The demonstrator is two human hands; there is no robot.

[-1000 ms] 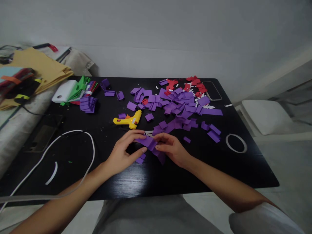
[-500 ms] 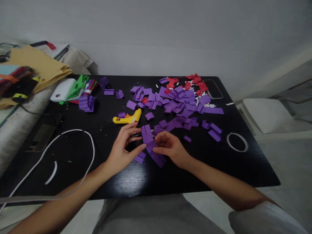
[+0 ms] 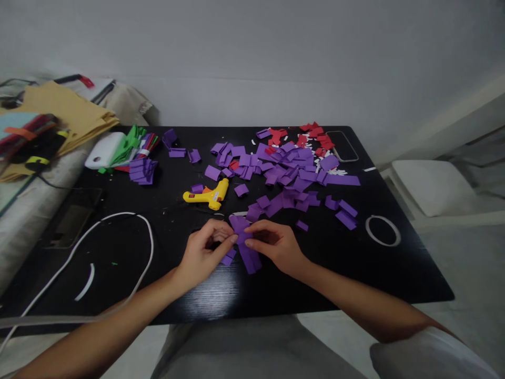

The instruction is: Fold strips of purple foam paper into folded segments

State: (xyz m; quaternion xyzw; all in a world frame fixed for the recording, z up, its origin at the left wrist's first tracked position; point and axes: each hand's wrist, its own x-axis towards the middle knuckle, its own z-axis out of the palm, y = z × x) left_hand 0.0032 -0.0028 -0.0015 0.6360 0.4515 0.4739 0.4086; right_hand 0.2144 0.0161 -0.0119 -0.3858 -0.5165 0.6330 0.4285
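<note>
A long purple strip (image 3: 249, 258), of paper or felt, stands between my hands over the near middle of the black table. My left hand (image 3: 205, 250) pinches its left edge between thumb and fingers. From the other side, my right hand (image 3: 278, 245) grips the strip's right edge with thumb and forefinger. Under the left fingertips lies a small folded purple piece (image 3: 228, 257). Just beyond the left hand rests a yellow glue gun (image 3: 207, 195) on its side. Farther back spreads a heap of cut purple pieces (image 3: 288, 166).
Red scraps (image 3: 315, 134) and white slivers lie at the back right, near a rounded rectangular outline (image 3: 343, 146). A white ring (image 3: 382, 230) is at the right. A white cable (image 3: 148, 231) loops across the left side. Green strips (image 3: 128, 145) and a folded purple stack (image 3: 142, 171) sit back left.
Both hands have closed in on the purple strip; its upper part now looks narrowed, pinched between them. The left hand has come slightly nearer, away from the glue gun.
</note>
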